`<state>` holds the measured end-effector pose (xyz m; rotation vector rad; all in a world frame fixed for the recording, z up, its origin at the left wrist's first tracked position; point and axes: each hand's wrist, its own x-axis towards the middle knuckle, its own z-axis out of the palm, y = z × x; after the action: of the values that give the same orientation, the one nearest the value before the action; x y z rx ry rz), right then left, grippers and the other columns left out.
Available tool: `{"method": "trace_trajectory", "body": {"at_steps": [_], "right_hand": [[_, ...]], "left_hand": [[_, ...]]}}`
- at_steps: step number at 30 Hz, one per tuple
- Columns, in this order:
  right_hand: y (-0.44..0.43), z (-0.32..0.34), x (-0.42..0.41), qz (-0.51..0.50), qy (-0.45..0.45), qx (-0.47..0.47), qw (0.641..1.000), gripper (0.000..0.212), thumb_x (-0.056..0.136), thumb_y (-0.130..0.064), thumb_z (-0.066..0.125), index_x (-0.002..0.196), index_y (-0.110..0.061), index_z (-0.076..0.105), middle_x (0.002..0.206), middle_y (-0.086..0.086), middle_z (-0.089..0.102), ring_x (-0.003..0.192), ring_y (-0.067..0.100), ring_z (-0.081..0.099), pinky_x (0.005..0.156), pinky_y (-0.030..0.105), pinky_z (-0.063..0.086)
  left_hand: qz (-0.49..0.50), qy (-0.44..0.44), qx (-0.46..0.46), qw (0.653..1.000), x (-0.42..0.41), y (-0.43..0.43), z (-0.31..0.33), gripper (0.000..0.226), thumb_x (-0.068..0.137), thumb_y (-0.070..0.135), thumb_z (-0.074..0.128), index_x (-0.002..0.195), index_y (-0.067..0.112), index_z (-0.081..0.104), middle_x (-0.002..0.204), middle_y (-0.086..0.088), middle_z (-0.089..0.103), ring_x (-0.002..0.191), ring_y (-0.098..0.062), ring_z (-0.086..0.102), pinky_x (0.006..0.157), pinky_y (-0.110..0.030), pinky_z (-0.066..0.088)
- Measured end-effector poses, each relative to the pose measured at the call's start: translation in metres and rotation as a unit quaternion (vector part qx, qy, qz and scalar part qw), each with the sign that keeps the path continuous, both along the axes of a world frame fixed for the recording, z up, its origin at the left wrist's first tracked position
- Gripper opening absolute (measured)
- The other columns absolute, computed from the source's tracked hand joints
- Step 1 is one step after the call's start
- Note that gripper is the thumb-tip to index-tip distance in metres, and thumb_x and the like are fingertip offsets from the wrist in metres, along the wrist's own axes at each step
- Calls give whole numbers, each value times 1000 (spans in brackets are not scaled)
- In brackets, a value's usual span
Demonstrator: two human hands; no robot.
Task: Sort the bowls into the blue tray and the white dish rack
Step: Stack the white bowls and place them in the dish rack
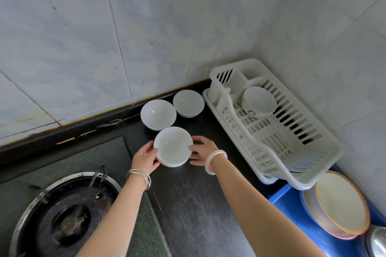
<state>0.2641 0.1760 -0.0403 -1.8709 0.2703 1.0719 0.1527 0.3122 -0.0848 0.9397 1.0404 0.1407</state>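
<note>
A short stack of white bowls [173, 146] sits on the dark counter. My left hand [146, 157] holds its left side and my right hand [202, 150] holds its right side, fingers curled round the rim. Two more white bowls, one [158, 114] behind the stack and one [188, 103] near the wall, stand loose on the counter. The white dish rack [292, 152] on the right holds a patterned bowl [259, 100] leaning on its side. At the lower right, the blue tray [286, 200] holds large orange-rimmed bowls [340, 204] tilted on edge.
A gas burner [69, 215] set in a glass hob fills the lower left. Tiled walls close in the counter at the back and the right. A metal item [377, 242] shows at the bottom right corner.
</note>
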Motion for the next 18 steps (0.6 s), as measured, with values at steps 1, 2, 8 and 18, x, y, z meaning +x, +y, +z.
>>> {"method": "trace_trajectory", "body": {"at_steps": [1,2,8,18], "right_hand": [[-1,0,1,-22,49,37,998,40,86,-6,61,120,-26,54,111,7,63,95,28,66,79,43,58],[-2,0,2,-32,77,62,995,45,86,-4,61,122,-29,53,110,6,63,95,28,66,79,44,58],[-6,-5,3,-3,26,61,998,49,88,-1,57,131,-23,52,119,10,62,98,30,66,87,46,55],[-78,46,26,-45,-83,128,987,45,86,-1,59,128,-17,54,112,7,65,92,24,67,73,32,58]], "left_hand": [[-13,6,-7,1000,0,1,2,39,88,2,50,124,16,54,119,-6,56,109,-27,55,86,-41,50],[-28,13,-9,999,1,2,4,38,89,3,49,124,17,54,121,-6,56,112,-28,54,87,-44,50],[-77,10,11,997,-1,-5,16,33,90,3,49,114,23,57,123,-6,55,121,-32,50,93,-45,47],[-175,-69,32,982,38,-43,74,35,88,1,51,111,26,58,122,-5,58,118,-29,53,90,-41,49]]}}
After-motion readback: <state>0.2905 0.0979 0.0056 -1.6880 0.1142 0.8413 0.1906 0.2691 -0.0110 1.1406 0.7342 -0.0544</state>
